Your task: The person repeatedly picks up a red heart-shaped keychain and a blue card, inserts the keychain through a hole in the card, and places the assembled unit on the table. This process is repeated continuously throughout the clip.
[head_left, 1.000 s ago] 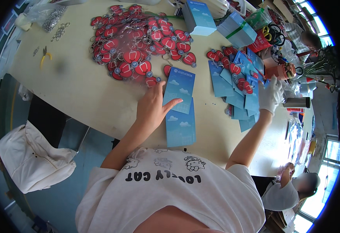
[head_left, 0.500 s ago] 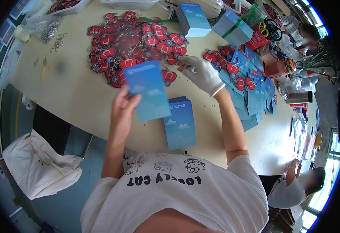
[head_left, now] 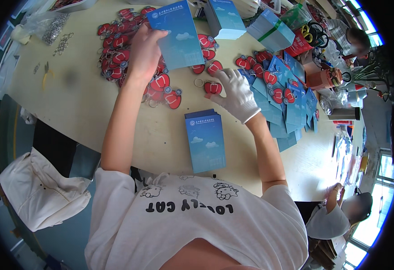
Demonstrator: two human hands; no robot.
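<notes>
My bare left hand (head_left: 144,53) grips a blue card (head_left: 179,38) printed with clouds, raised over a pile of red keychains (head_left: 117,57) and covering part of it. My right hand (head_left: 238,95), in a white glove, has its fingers apart around a single red keychain (head_left: 212,87) with a metal ring. Its thumb is at the keychain's lower edge; whether it touches is unclear. Closer to me lies a small stack of matching blue cards (head_left: 205,144).
At right, blue cards (head_left: 278,121) lie spread with red keychains on them. Tall card stacks (head_left: 226,20) stand at the back, near a red container (head_left: 299,42) with scissors. Yellow-handled pliers (head_left: 47,76) and loose rings (head_left: 63,44) lie at left. Another person (head_left: 334,216) sits at right.
My left hand has carried the card up and away over the pile. Several keychains have shifted toward me. My right hand has come a little nearer, its fingers spreading around one keychain.
</notes>
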